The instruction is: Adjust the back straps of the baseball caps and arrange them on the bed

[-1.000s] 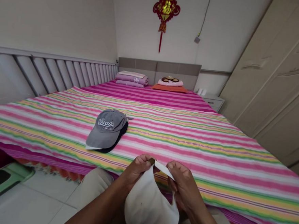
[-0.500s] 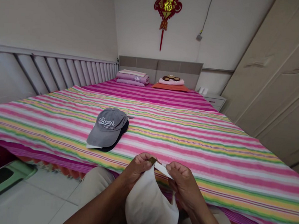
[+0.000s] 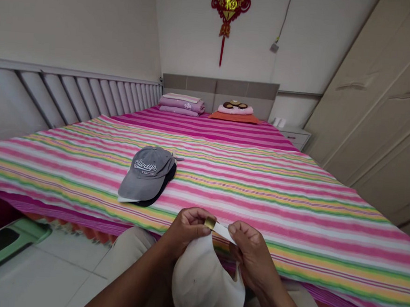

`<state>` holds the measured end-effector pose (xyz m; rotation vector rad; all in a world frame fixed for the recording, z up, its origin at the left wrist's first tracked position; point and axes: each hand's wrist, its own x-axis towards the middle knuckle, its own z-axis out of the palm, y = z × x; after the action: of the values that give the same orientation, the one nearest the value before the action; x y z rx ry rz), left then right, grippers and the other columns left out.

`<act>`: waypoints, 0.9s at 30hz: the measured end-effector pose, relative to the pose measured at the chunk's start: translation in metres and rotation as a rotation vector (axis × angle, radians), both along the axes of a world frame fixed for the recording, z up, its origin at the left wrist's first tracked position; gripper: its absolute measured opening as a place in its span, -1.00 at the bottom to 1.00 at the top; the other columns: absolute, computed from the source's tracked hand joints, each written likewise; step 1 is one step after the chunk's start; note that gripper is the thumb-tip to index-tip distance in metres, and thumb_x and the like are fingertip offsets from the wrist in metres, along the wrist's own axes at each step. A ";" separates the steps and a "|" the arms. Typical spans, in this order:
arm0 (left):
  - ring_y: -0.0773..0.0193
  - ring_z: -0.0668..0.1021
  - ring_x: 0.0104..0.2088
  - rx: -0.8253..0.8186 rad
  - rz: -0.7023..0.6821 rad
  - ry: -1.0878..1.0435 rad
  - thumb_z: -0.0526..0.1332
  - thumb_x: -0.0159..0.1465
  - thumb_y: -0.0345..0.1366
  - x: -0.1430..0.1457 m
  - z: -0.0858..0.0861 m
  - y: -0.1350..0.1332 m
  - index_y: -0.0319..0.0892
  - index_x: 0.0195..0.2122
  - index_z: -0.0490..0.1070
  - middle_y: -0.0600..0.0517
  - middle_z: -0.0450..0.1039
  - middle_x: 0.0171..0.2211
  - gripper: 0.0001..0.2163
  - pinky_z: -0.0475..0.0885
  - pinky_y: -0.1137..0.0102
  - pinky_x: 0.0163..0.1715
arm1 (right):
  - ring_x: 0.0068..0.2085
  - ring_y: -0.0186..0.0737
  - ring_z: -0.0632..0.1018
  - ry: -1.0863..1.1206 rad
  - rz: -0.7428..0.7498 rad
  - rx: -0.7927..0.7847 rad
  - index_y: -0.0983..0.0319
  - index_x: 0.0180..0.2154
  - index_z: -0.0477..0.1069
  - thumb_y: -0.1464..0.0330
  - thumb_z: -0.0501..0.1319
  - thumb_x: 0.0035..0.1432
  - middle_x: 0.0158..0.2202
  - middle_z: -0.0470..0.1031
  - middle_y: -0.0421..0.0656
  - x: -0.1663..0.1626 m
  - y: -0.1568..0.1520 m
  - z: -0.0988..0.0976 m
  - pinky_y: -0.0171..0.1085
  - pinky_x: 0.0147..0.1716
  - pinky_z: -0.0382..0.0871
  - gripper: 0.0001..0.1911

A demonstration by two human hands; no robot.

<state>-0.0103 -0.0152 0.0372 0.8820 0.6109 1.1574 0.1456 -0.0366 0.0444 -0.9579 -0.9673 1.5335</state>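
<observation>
A cream-white baseball cap (image 3: 208, 280) hangs between my hands, its back opening facing away from me. My left hand (image 3: 189, 229) pinches the brass-coloured buckle (image 3: 210, 223) at one side of that opening. The fingers of my right hand (image 3: 250, 250) are closed on the white strap (image 3: 223, 231), which runs to the buckle. On the bed, ahead and to the left, lies a grey cap (image 3: 147, 173) with white lettering. It is stacked over a black cap (image 3: 165, 188), and a white edge shows beneath its brim.
A striped sheet (image 3: 259, 185) covers the bed. Folded purple bedding (image 3: 182, 105) and a pink pillow on an orange one (image 3: 233, 118) lie by the headboard (image 3: 195, 85). A green stool (image 3: 27, 230) stands at lower left; a nightstand (image 3: 295, 134) is at back right.
The buckle has turned so its brass face shows more in my left fingers. My right hand keeps its hold on the strap. The stacked caps stay put.
</observation>
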 end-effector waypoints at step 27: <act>0.35 0.38 -0.35 0.319 -0.094 0.034 0.34 -0.07 -0.41 0.007 -0.004 0.001 -0.18 -0.35 0.47 0.03 0.31 -0.37 -0.79 0.23 0.45 -0.34 | -0.72 -0.52 0.07 0.154 0.197 0.000 0.24 -0.49 0.22 0.22 0.21 -0.02 -0.76 0.13 -0.38 0.000 -0.005 0.001 -0.44 -0.72 -0.09 -0.75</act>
<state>-0.0034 -0.0141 0.0328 1.1909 0.4125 1.1741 0.1458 -0.0416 0.0452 -0.7493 -0.9733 1.7451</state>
